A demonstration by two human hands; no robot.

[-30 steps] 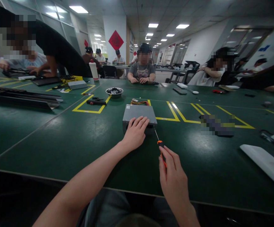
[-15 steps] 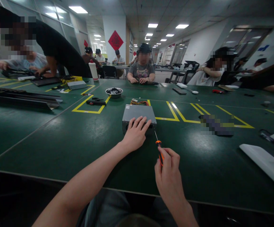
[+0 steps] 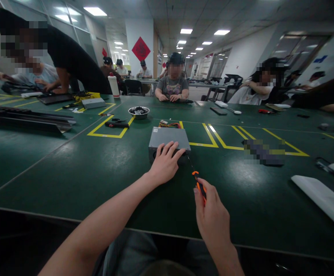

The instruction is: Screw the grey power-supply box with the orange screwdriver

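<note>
A grey metal computer power supply (image 3: 167, 137) lies on the green table, its bundle of coloured cables (image 3: 169, 125) at the far side. My left hand (image 3: 165, 163) rests on the near edge of its top, fingers spread over the casing. In my right hand (image 3: 211, 207) is an orange and black screwdriver (image 3: 199, 184), gripped by the handle between thumb and fingers. Its thin shaft slants up and left to the near right corner of the power supply. Whether the tip sits in a screw cannot be made out.
Behind the power supply stands a metal bowl (image 3: 138, 112) of small dark parts. Left of it lie dark tools (image 3: 117, 124) inside a yellow-taped outline. A white flat object (image 3: 322, 203) is at the right. A person (image 3: 172, 84) sits across the table.
My right hand has shifted slightly right, tilting the screwdriver handle that way. The shaft still reaches the same corner. My left hand and the power supply have hardly moved.
</note>
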